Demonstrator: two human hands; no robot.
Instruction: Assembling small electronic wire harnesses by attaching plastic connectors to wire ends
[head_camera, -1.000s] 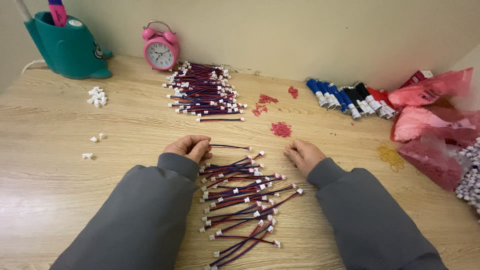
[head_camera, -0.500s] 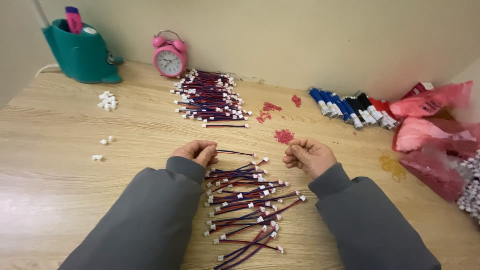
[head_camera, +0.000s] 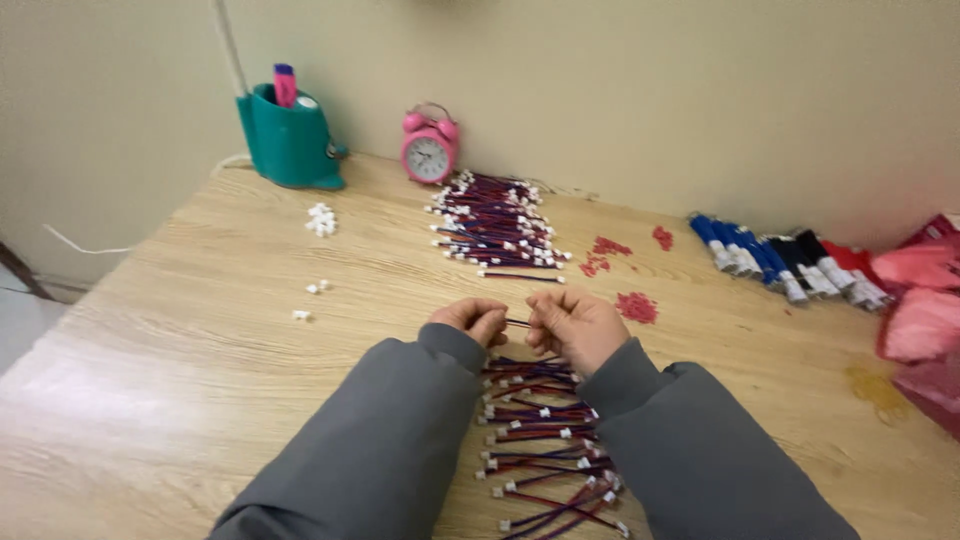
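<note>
Head view: my left hand (head_camera: 472, 320) and right hand (head_camera: 572, 325) sit close together, each pinching an end of one short red-and-dark wire lead (head_camera: 517, 323) held just above the loose row of leads (head_camera: 545, 440) between my sleeves. Risks, as I judge them: the tiny white end connectors could slip from a fingertip pinch; my sleeves rest on the loose row and could drag it out of order; the finished pile (head_camera: 495, 225) by the pink clock (head_camera: 430, 150) is near enough to mix up.
</note>
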